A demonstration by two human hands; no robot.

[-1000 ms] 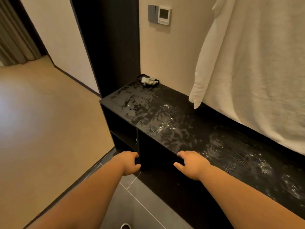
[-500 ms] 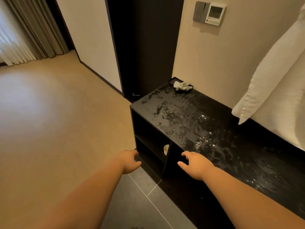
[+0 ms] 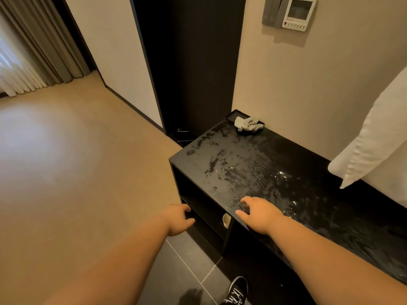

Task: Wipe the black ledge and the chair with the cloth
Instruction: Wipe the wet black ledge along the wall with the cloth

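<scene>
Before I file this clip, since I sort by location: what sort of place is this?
Probably a hotel room entrance: a long black wooden ledge, a white wall-mounted control panel, and grey floor-length curtains.

I get a single wide-angle view from the head, looking forward and steeply down. It faces the end corner of the black ledge (image 3: 242,168), close in, with the beige wall (image 3: 308,95) behind it. Both forearms enter from the bottom edge, with the left hand (image 3: 176,219) and right hand (image 3: 262,216) near centre. The tan floor (image 3: 66,172) fills the left half, and a shoe (image 3: 236,291) is at the bottom edge.
</scene>
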